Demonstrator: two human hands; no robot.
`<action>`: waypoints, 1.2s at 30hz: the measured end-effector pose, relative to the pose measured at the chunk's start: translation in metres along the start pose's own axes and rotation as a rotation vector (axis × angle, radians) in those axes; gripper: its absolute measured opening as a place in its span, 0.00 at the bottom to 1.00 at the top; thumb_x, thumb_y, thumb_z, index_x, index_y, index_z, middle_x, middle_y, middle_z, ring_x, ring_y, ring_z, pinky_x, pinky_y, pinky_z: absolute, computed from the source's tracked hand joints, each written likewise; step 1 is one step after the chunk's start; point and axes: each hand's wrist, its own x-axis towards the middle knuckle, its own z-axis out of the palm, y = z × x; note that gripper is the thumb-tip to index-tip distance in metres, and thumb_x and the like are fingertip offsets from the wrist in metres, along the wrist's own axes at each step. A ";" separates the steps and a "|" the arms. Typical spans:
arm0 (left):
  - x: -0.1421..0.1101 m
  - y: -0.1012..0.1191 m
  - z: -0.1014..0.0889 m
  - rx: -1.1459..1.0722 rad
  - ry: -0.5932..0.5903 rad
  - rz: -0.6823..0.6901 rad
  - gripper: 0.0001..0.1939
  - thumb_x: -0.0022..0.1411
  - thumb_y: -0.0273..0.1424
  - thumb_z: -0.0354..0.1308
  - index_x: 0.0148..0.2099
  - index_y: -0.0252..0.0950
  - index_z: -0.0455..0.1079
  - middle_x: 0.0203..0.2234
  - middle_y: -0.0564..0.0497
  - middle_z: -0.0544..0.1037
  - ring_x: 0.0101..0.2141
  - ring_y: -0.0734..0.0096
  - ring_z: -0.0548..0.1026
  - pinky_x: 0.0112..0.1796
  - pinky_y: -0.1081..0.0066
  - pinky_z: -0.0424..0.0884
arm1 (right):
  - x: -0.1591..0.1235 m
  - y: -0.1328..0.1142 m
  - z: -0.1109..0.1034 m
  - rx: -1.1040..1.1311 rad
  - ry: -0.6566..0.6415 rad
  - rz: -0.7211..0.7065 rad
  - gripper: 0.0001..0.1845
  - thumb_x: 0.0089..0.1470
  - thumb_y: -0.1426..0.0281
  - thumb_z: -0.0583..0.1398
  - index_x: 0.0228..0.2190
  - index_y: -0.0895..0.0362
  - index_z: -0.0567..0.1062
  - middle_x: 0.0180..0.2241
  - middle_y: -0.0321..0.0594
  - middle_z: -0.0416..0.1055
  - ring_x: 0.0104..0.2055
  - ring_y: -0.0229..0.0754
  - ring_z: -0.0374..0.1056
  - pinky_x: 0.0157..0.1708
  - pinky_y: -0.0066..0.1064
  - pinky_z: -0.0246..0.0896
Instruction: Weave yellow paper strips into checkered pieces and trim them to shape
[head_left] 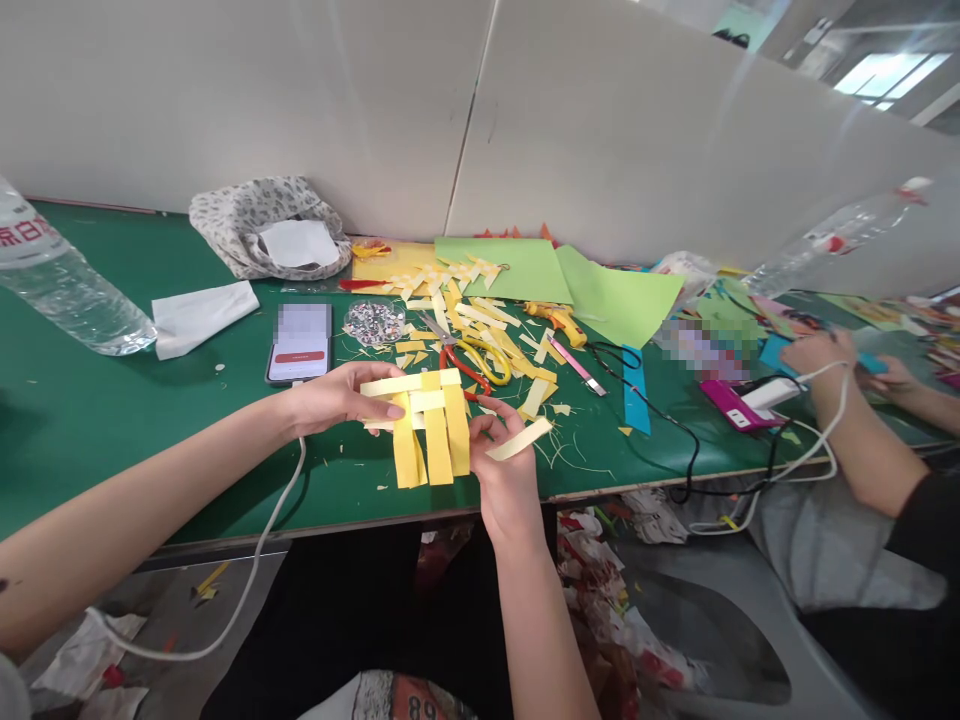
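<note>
My left hand (pixel 352 398) pinches the left edge of a piece of woven paper strips (pixel 437 430), its thumb on top. Darker yellow strips hang down from it and paler strips cross them near the top. At the right edge of the weave is my right hand (pixel 504 455), fingers curled. A loose pale yellow paper strip (pixel 520 440) sticks out from between those fingers to the right. Just behind the weave lie scissors (pixel 469 362) with red and yellow handles, among many cut yellow paper strips (pixel 495 325).
A phone (pixel 300 340) lies left of the scraps, with a water bottle (pixel 75 280) farther left. A yellow glue gun (pixel 559 320), a pink cutter knife (pixel 576 365) and a blue strip (pixel 636 390) lie to the right. Beyond, a co-worker's hands (pixel 817 355) handle blue paper.
</note>
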 end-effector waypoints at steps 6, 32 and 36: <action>0.002 -0.001 0.000 0.095 0.003 0.006 0.17 0.46 0.30 0.67 0.38 0.34 0.67 0.29 0.52 0.74 0.27 0.75 0.72 0.25 0.76 0.67 | -0.003 -0.002 -0.001 -0.047 0.007 -0.057 0.26 0.35 0.71 0.66 0.40 0.51 0.67 0.29 0.31 0.64 0.32 0.37 0.66 0.29 0.29 0.64; 0.003 -0.008 -0.001 0.217 -0.077 -0.111 0.20 0.46 0.33 0.68 0.42 0.36 0.69 0.31 0.52 0.77 0.30 0.73 0.74 0.30 0.75 0.68 | 0.004 -0.008 -0.005 -0.205 0.039 -0.199 0.20 0.41 0.71 0.65 0.38 0.52 0.67 0.32 0.35 0.68 0.39 0.41 0.70 0.41 0.37 0.68; 0.006 -0.011 -0.004 0.222 -0.048 -0.129 0.22 0.46 0.35 0.68 0.43 0.37 0.69 0.31 0.52 0.77 0.31 0.71 0.75 0.30 0.73 0.69 | 0.014 -0.003 -0.004 -0.282 0.023 -0.174 0.23 0.40 0.70 0.66 0.40 0.54 0.68 0.34 0.36 0.69 0.41 0.42 0.69 0.42 0.37 0.67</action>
